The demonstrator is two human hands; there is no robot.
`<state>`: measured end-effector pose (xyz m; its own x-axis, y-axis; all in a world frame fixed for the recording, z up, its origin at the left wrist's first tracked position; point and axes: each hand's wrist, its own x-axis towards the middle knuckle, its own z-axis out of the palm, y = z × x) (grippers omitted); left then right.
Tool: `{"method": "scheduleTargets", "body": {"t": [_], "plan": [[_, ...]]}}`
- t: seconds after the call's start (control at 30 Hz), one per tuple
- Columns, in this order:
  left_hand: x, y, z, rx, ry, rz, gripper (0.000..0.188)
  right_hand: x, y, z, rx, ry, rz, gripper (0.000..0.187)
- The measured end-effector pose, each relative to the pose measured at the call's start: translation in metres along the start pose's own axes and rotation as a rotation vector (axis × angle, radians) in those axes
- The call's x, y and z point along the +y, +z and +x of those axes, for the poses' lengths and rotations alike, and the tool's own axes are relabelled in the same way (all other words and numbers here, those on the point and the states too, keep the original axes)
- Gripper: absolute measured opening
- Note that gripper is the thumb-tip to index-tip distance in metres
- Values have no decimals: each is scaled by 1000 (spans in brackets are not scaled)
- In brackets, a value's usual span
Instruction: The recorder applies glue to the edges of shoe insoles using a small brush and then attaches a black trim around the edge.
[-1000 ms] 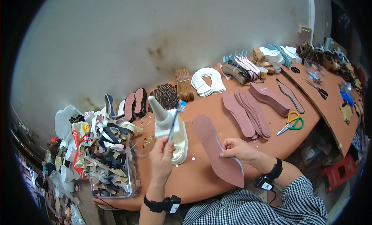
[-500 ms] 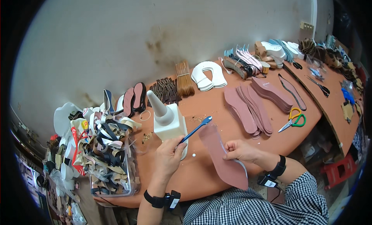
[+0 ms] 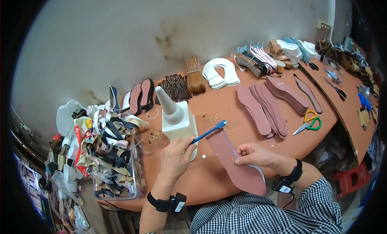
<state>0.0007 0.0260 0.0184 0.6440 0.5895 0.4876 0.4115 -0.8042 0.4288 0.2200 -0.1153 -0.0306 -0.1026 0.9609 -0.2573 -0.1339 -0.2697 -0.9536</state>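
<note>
My left hand (image 3: 175, 156) is closed round the handle of a slim blue brush (image 3: 207, 133), whose wider tip carries something white. That tip is at the narrow end of a dusty-pink insole (image 3: 234, 169); whether it touches cannot be told. Between thumb and fingers, my right hand (image 3: 254, 154) pinches the insole by its edge, tilted over the table's front edge. A whitish line runs along that edge of the insole. Just beyond my left hand stands a white bottle (image 3: 177, 120) with a long cone-shaped nozzle, its lower part partly hidden by the hand.
Stacked pink insoles (image 3: 258, 109) lie right of centre, near scissors (image 3: 308, 123) with yellow and green handles. At left stands a clear bin (image 3: 139, 189) of strap scraps. White U-shaped pieces (image 3: 221, 74) and brown strips (image 3: 195, 76) line the wall. Crumbs (image 3: 210, 119) lie mid-table.
The brush tip has shifted slightly right, along with the insole and my right hand. Both hands keep their hold. The whole view has also shifted a little.
</note>
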Motion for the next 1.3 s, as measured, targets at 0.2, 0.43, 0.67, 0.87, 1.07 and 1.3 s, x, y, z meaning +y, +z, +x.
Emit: {"method": "scheduleTargets", "body": {"t": [0.2, 0.43, 0.67, 0.87, 1.07, 1.3], "plan": [[-2, -1, -2, 25, -45, -61, 16, -7, 0, -3, -5, 10, -28, 10], [-8, 2, -8, 44, -81, -143, 16, -4, 0, -2, 13, 11, -43, 8], [-9, 2, -15, 57, -137, -208, 18, -1, -1, -1, 9, 25, -29, 8], [-12, 6, -20, 86, -161, -264, 20, -1, 0, -1, 21, 25, -30, 9], [-15, 18, -30, 109, -254, -393, 20, 0, 0, -1, 27, 28, 30, 8], [-15, 34, -39, 150, -334, -525, 20, 4, 1, 4, 53, 15, 120, 9]]}}
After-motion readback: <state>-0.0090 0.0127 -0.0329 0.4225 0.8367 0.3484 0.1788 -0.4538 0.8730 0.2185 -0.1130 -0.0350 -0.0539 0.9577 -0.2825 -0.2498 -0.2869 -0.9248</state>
